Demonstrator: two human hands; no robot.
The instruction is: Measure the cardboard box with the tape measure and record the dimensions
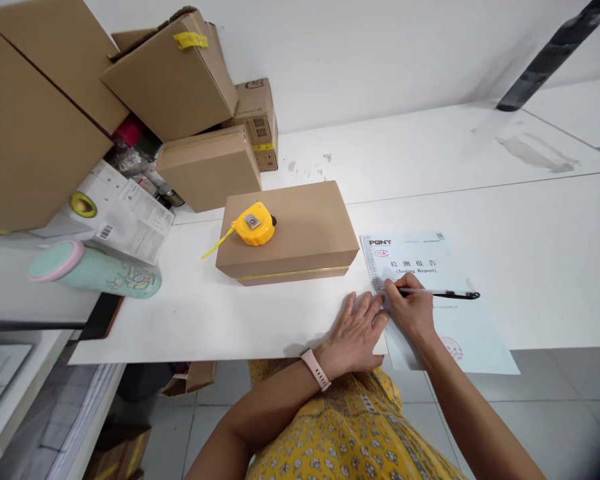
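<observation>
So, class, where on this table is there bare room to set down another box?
Free: table right of the report and pen; the strip between box and left hand; behind the box towards the wall. Crowded: the left, with cartons and bottle.

One person, seen from the chest down to both grips. The top is mustard-yellow cloth, printed all over with small flowers and dots in white and darker tones. A narrow strip of denser, paler pattern runs down the front near the middle. The fabric looks light and sits in loose folds. Both forearms are bare; where the sleeves end is out of view. The left wrist carries a pale pink strap, smooth and rubbery-looking, watch or tracker type, with a small lighter loop across it. Its face is hidden. Left grip and right grip are bare.
</observation>
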